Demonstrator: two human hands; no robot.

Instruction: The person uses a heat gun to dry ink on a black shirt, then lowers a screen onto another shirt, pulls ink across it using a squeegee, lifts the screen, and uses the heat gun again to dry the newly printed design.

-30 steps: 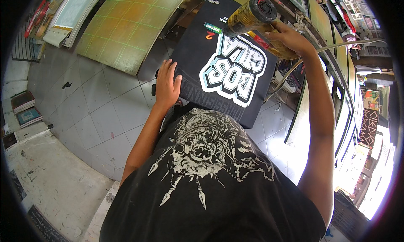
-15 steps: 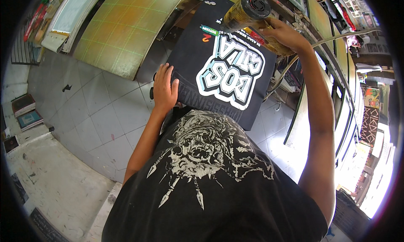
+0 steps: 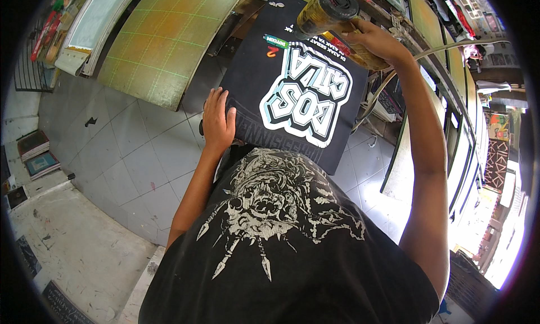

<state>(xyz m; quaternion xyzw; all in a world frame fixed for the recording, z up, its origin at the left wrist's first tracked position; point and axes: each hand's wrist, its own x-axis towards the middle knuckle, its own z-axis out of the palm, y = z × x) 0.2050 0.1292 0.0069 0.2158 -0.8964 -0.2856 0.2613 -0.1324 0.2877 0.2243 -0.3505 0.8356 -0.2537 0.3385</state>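
Observation:
My right hand point(image 3: 378, 41) is wrapped round the handle of a worn yellow heat gun point(image 3: 320, 15), whose black vented end points up toward me. The gun is held over the far right part of a black printed fabric point(image 3: 247, 70) stretched on a board. A large white lettered print point(image 3: 306, 99) covers the fabric's middle, with small green, red and white prints beyond it. My left hand point(image 3: 219, 118) lies flat on the near left edge of the fabric, fingers stretched out and holding nothing. The gun's nozzle is hidden.
A pale cable point(image 3: 427, 55) runs off to the right beside the heat gun. To the left stands a yellowish board with green grid lines point(image 3: 163, 37). More long boards point(image 3: 458, 138) line the right side. Books point(image 3: 39, 155) lie at far left, by a pale stained surface point(image 3: 79, 245).
The heat gun in my right hand has shifted slightly toward the far left. My left hand rests in nearly the same place on the fabric.

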